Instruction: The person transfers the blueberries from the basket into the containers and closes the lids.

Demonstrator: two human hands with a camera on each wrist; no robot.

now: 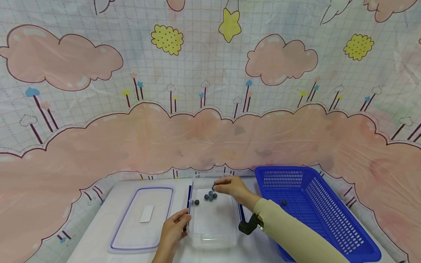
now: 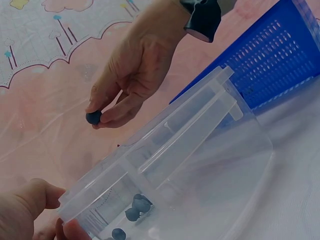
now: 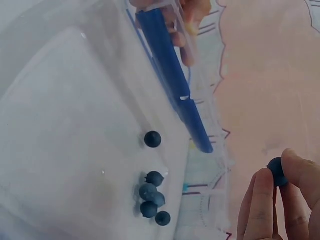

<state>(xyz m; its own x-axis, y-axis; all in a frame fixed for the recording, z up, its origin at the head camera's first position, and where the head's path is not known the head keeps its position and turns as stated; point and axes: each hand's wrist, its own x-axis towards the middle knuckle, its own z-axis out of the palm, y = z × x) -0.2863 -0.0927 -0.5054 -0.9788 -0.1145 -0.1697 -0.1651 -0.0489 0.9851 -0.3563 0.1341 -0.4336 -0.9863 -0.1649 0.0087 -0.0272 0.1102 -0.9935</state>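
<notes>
In the head view my right hand (image 1: 238, 190) is over the far part of a clear plastic box (image 1: 213, 228). Between its thumb and fingertips it pinches a blueberry (image 3: 276, 172), held above the box. Several blueberries (image 3: 148, 192) lie clustered on the box floor, and a single one (image 1: 197, 202) sits near the left wall. My left hand (image 1: 174, 230) grips the box's left side, thumb and fingers at the rim in the left wrist view. Blue clips (image 3: 172, 65) run along the box's sides.
A blue perforated basket (image 1: 279, 177) stands on the right, with a dark blueberry (image 1: 284, 202) inside. To the left lies a clear lid (image 1: 128, 219) with a blue-purple edge and a white label (image 1: 147, 213). A patterned cloth (image 1: 210, 138) hangs behind the white table.
</notes>
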